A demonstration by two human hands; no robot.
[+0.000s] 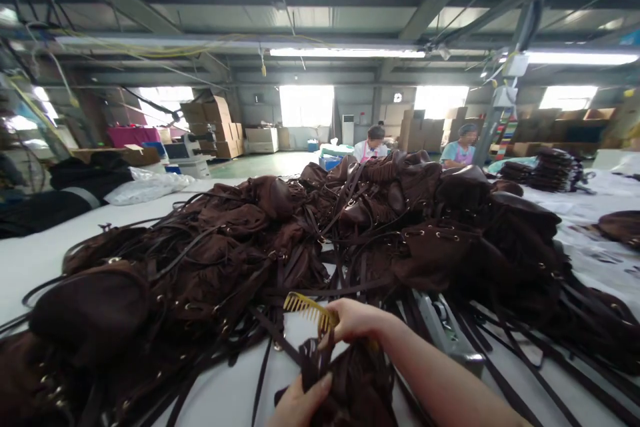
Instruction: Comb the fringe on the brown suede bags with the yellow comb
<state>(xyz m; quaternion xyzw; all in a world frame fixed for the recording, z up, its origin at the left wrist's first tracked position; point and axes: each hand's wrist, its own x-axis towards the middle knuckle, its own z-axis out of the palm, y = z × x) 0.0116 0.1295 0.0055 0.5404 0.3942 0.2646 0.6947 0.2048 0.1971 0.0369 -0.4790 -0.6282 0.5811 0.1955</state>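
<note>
A yellow comb [306, 307] is held in my right hand [353, 320], its teeth pointing down and to the left. My right fingers are closed around the comb's end, just above a dark brown bundle of fabric and straps [360, 380]. Low in the view, my left hand [303, 403] grips the left side of that bundle with the thumb on top. The lower part of my left hand is cut off by the frame edge. Dark straps rise between both hands.
Brown drawstring bags [215, 247] lie heaped across the white table [30, 257]. A metal device [445, 323] sits right of my right forearm. Clear plastic [147, 187] lies at the left, stacked dark pieces [555, 170] at the right. Two people [371, 145] are beyond the heap.
</note>
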